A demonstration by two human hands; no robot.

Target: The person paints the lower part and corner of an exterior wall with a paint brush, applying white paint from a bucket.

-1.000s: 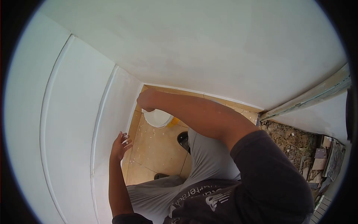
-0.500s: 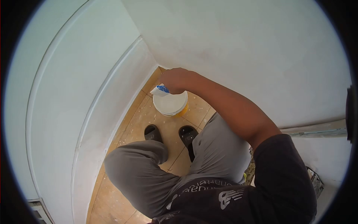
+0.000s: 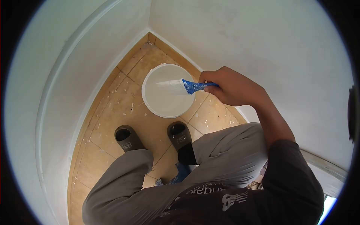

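My right hand [image 3: 230, 88] is closed round the handle of a paintbrush [image 3: 191, 86], its blue grip spotted with white. White-coated bristles point left over the mouth of a round bucket [image 3: 145, 98], overlapping the white paint [image 3: 165, 101] inside. The bucket stands on the floor in front of my feet, and my hand is just beyond its right rim. My left hand is out of view.
White walls [image 3: 240, 41] meet in a corner beyond the bucket, with a tiled skirting below. Paint flecks dot the tan tiled floor [image 3: 108, 112]. My feet wear dark slides [image 3: 129, 138]. A blue object [image 3: 182, 173] lies partly hidden by my leg.
My right hand has moved back from near the corner, with the brush now pointing left over the paint. The view has tilted down, so the bucket shows larger and its inside is visible.
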